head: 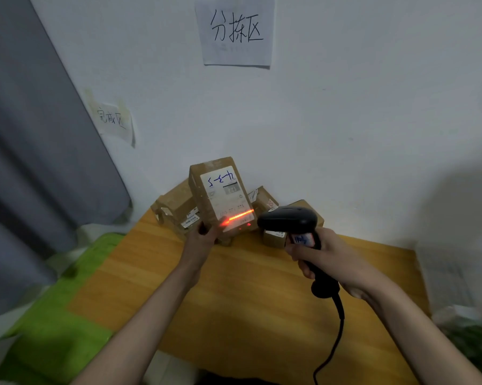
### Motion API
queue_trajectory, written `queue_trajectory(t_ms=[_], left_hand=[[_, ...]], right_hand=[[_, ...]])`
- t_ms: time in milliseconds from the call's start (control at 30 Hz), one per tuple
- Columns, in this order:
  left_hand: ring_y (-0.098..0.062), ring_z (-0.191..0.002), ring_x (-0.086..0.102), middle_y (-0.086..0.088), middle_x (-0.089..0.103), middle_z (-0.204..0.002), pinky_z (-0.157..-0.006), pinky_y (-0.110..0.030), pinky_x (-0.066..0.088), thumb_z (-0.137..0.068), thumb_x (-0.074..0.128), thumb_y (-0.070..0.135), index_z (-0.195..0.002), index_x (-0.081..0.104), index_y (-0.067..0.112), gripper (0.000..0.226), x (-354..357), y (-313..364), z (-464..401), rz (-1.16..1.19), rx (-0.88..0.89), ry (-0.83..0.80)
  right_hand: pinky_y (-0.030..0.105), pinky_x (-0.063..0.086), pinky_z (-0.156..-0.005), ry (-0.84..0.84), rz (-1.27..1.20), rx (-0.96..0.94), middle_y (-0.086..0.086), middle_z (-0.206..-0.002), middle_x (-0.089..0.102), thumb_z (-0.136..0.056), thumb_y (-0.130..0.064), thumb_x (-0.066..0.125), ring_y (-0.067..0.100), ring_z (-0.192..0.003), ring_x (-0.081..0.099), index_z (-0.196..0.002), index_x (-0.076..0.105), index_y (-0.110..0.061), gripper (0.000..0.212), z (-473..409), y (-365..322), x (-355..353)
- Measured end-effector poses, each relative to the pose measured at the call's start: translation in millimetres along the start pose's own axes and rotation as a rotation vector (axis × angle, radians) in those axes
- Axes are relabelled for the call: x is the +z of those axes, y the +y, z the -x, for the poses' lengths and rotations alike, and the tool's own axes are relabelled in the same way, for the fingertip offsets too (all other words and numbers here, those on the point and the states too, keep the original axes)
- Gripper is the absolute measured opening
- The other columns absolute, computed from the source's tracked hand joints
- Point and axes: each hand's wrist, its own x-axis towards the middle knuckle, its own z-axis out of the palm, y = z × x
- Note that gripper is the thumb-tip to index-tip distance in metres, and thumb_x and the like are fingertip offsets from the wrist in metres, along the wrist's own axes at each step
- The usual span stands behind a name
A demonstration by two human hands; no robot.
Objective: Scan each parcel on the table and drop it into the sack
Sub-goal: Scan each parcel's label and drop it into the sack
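Scanning was under way: low right of centre, the right hand (322, 255) gripped the scanner (288, 220), its red line crossing the label of the parcel (220, 195) held upright mid-frame by the left hand (203, 238). Other parcels (176, 208) waited behind. Next, probably: the sack, perhaps at lower left.

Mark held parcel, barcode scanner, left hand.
held parcel (223, 195): head view, white label face.
barcode scanner (287, 219): head view, top of black head.
left hand (203, 238): head view, back of hand.

Wooden table (256, 295): cardboard parcels (178, 209) piled at far edge.
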Motion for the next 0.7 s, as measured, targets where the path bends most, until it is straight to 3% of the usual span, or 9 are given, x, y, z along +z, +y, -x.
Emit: queue_trajectory(t_ms=[67, 200, 367, 700], left_hand=[[-0.012, -0.122, 0.058, 0.011, 0.065, -0.13, -0.108, -0.037, 0.045, -0.081, 0.059, 0.068, -0.138, 0.058, 0.031, 0.068, 2, -1, 1, 0.013, -0.002, -0.001], [-0.014, -0.128, 0.054, 0.011, 0.062, -0.136, -0.111, -0.038, 0.042, -0.066, 0.058, 0.09, -0.139, 0.055, 0.036, 0.091, 3, -2, 4, 0.036, 0.002, -0.02], [-0.015, -0.13, 0.053, 0.009, 0.062, -0.137, -0.112, -0.039, 0.04, -0.056, 0.055, 0.097, -0.142, 0.054, 0.035, 0.106, 2, -4, 10, 0.062, -0.007, -0.001], [-0.006, -0.122, 0.061, 0.015, 0.068, -0.127, -0.113, -0.038, 0.042, -0.064, 0.06, 0.09, -0.138, 0.058, 0.032, 0.094, -19, -8, 35, 0.111, -0.072, 0.081]], right_hand=[[0.03, 0.043, -0.057, 0.003, 0.006, -0.007, 0.004, -0.059, 0.058, -0.094, -0.017, 0.066, 0.018, -0.052, 0.05, -0.098, 0.059, -0.005, 0.015, 2, 1, 0], [0.03, 0.044, -0.057, -0.002, 0.006, -0.037, 0.007, -0.065, 0.058, -0.094, -0.017, 0.067, 0.019, -0.054, 0.051, -0.096, 0.06, -0.006, 0.014, 7, 1, 1], [0.029, 0.044, -0.056, -0.013, 0.013, -0.063, 0.004, -0.068, 0.057, -0.094, -0.015, 0.066, 0.019, -0.054, 0.051, -0.097, 0.058, -0.004, 0.014, 10, 1, 3], [0.028, 0.047, -0.057, -0.091, -0.023, -0.046, -0.004, -0.068, 0.061, -0.093, -0.013, 0.067, 0.02, -0.059, 0.054, -0.104, 0.06, -0.009, 0.014, 0, -1, 15]])
